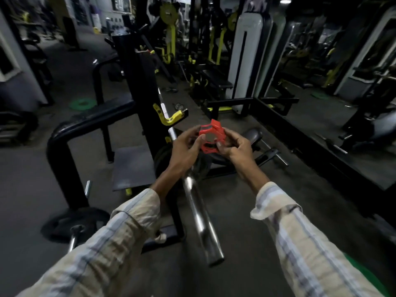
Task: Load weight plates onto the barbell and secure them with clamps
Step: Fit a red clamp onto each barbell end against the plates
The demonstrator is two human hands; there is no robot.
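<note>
Centre of frame: both hands hold one red clamp (pixel 211 137) in the air above the barbell sleeve (pixel 198 215). Left hand (pixel 185 150) pinches the clamp's left rim, thumb on the face. Right hand (pixel 233 146) closes on its right edge, fingers curled behind. The clamp's ring faces the camera, hole visible. It is not on the bar. The chrome sleeve runs from the lower centre up toward the hands; a black weight plate (pixel 162 159) sits on it behind the wrists. Yellow rack hook (pixel 169 117) cradles the bar above. Second black plate (pixel 74 224) lies on the floor, lower left.
</note>
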